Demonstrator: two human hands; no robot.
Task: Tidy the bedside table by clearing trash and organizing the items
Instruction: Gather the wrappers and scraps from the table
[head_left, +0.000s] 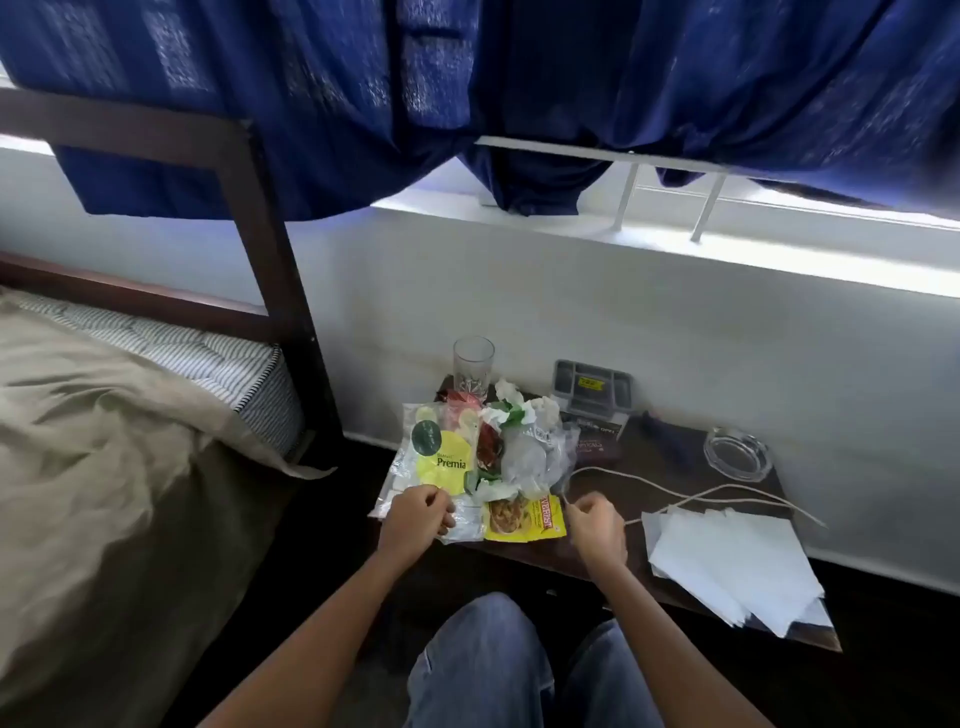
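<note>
a: looking down at the bedside table (649, 462) on my feed. what are my hands on?

b: your left hand (418, 514) curls its fingers round the near edge of the premia packet (441, 457), lying at the table's left end beside the wrapper heap (519, 452). your right hand (597, 525) pinches the pale cord (722, 487) near its end; it trails right past the white papers (727, 561).
</note>
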